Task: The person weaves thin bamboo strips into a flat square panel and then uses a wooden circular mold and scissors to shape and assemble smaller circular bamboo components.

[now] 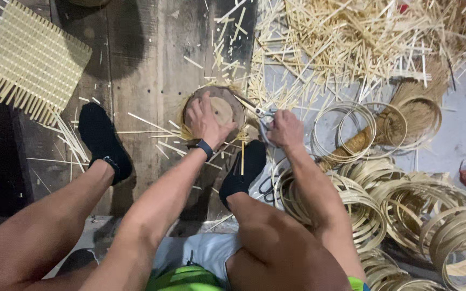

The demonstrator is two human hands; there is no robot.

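The left hand (pixel 205 121) lies flat, fingers spread, pressing on a round woven bamboo disc (pixel 227 108) at the centre of the frame, on the dark wooden floor planks (pixel 141 64). A black wrist band (pixel 204 147) sits just below that hand. The right hand (pixel 285 129), just right of the disc, is closed around the handles of metal scissors (pixel 257 110), whose blades point toward the disc's edge. Two feet in black socks (pixel 103 141) flank the disc. A square woven bamboo mat (pixel 28 59) lies at upper left. Loose bamboo offcuts (pixel 351 43) fill the upper right. Coiled bamboo hoops (pixel 405 205) stack at right, close beside the right forearm.
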